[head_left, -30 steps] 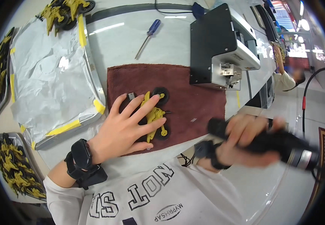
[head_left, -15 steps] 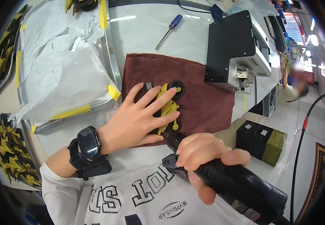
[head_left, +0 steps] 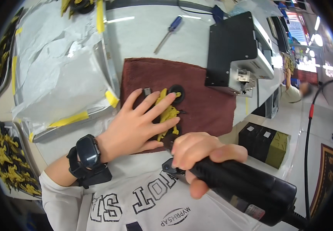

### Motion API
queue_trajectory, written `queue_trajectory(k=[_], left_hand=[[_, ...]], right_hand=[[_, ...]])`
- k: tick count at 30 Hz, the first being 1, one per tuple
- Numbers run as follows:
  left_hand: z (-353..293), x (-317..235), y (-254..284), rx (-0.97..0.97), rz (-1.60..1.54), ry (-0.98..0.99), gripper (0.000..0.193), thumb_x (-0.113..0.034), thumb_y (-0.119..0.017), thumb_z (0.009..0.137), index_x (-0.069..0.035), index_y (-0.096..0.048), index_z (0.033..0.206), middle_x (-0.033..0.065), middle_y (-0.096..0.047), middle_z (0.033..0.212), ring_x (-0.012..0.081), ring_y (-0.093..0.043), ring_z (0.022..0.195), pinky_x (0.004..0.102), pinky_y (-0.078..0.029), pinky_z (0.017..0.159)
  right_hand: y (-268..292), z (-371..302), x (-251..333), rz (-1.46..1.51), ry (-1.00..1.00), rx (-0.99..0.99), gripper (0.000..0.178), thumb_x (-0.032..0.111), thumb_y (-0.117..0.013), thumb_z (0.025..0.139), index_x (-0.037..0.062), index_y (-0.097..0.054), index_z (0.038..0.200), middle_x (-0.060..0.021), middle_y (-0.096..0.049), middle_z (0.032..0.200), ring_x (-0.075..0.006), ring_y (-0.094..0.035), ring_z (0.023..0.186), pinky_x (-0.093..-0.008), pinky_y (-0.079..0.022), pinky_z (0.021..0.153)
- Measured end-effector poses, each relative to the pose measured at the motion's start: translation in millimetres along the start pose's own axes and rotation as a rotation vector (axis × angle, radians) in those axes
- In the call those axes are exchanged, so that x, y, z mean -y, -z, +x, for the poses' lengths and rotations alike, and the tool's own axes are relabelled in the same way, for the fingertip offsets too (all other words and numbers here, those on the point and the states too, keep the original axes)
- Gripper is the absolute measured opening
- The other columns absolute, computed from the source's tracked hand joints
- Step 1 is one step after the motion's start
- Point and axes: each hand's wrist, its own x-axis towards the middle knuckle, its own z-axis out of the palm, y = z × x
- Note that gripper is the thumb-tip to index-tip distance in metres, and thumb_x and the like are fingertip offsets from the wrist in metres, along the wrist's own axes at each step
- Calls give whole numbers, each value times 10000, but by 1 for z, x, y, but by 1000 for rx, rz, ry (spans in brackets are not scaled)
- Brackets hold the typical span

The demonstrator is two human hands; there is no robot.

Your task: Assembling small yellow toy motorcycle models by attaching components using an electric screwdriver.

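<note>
A yellow toy motorcycle (head_left: 169, 113) with black wheels lies on a dark red cloth (head_left: 205, 109). My left hand (head_left: 130, 122) rests over it, fingers spread, several fingertips touching the yellow parts. At the lower right, my right hand (head_left: 203, 152) is wrapped round a thick black corded power tool (head_left: 247, 186). Its front end points at the motorcycle's near end; my fingers hide the tip, so I cannot tell whether it touches. A grey pivoted metal piece (head_left: 170, 166) sticks out beside the tool's front. Close to my left fingertips is a small grey metal piece (head_left: 147, 91).
A blue-handled screwdriver (head_left: 168, 34) lies beyond the cloth. To the right stands a black and white machine (head_left: 230, 50). A paper-covered tray (head_left: 58, 77) is at left, beside a tray of yellow pieces (head_left: 10, 158). Black and olive boxes (head_left: 264, 144) stand lower right; a person (head_left: 292, 92) is beyond.
The whole view has shifted slightly. My right hand and the power tool's front have come a little closer to the motorcycle. My left hand keeps its place on it.
</note>
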Motion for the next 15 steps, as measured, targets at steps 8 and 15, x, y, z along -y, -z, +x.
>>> queue_trajectory(k=[8, 15], left_hand=[[3, -1, 7, 76, 27, 3, 559, -458, -658, 715, -261, -557, 1229, 146, -315, 1448, 356, -368, 1252, 548, -251, 1018], [5, -2, 7, 72, 14, 6, 564, -447, -670, 710, -253, -564, 1228, 161, -313, 1448, 357, -372, 1248, 544, -243, 1017]], right_hand=[[85, 29, 49, -180, 178, -626, 627, 592, -549, 829, 71, -411, 1149, -71, -537, 650, -172, -501, 480, -357, -452, 482], [137, 61, 15, -556, 164, -835, 473, 438, -521, 914, 34, -423, 1139, -67, -499, 586, -168, -470, 446, -300, -414, 452]])
